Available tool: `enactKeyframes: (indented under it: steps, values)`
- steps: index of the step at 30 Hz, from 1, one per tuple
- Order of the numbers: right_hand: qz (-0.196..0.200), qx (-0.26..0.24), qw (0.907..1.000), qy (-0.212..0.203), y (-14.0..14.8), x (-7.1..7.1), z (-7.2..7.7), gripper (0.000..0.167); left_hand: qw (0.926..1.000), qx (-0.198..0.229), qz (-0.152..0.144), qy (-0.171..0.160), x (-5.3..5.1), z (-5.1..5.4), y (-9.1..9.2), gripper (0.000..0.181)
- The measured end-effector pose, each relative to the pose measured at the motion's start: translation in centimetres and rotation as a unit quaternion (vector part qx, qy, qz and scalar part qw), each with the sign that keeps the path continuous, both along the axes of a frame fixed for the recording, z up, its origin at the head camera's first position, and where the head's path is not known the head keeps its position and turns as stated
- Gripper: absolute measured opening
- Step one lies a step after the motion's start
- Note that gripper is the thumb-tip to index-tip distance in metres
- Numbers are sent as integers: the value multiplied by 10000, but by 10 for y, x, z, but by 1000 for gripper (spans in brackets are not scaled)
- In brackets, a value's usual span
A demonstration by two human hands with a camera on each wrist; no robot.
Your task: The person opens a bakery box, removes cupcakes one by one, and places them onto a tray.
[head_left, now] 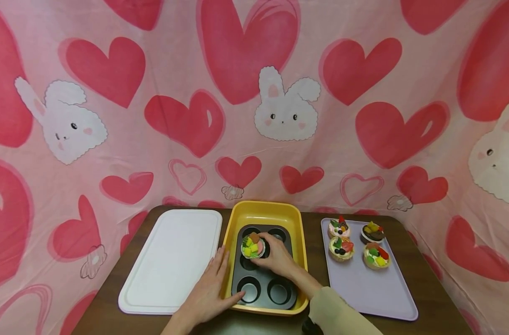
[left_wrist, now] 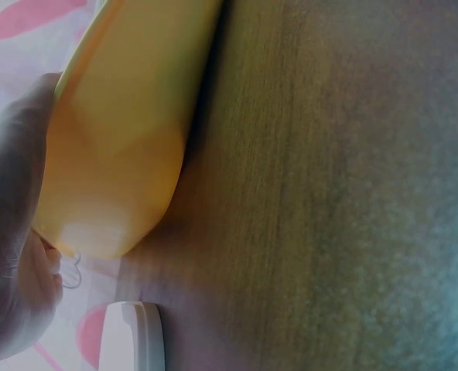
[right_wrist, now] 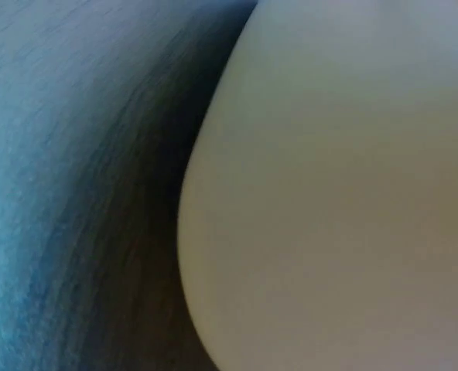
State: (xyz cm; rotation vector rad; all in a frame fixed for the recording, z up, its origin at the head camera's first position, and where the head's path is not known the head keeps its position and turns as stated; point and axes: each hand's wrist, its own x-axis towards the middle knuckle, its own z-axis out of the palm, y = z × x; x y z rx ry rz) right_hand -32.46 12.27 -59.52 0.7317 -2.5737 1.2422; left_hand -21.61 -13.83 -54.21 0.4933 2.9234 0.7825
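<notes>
A cupcake (head_left: 252,245) topped with yellow fruit pieces is pinched between the thumb and fingers of my right hand (head_left: 277,256). It is over the left side of a dark muffin tin (head_left: 264,284), which lies inside a yellow tray (head_left: 266,209). Whether the cupcake touches the tin I cannot tell. My left hand (head_left: 212,293) rests along the tray's left rim, its fingers straight and its thumb stretched over the near left cup. In the left wrist view that hand (left_wrist: 16,224) lies against the yellow tray (left_wrist: 121,154). A blurred pale curved surface (right_wrist: 329,201) fills much of the right wrist view.
A white board (head_left: 174,256) lies on the brown table (head_left: 107,298) to the left. On the right, a lilac tray (head_left: 371,293) carries several decorated cupcakes (head_left: 341,248) toward its far end. A pink cloth (head_left: 271,163) with hearts and rabbits hangs behind the table.
</notes>
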Motion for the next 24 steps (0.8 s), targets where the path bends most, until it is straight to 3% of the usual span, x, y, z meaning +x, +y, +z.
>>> enactKeyframes:
  steps: [2, 6, 16, 24]
  values:
    - [-38, -196, 9990, -398, -2, 8, 17, 68, 10000, -4, 1, -22, 0, 0, 0, 121]
    - [-130, -686, 9945, -782, -5, 24, 50, 69, 10000, -10, 5, -10, 0, 0, 1, 121]
    - [-328, -1781, 9719, -1504, -6, 16, 54, 76, 9999, 74, -10, 130, 1, -1, -2, 120]
    - [-278, -1746, 9674, -1811, -4, 17, 58, 79, 9999, 63, 0, 85, 1, -1, -1, 120]
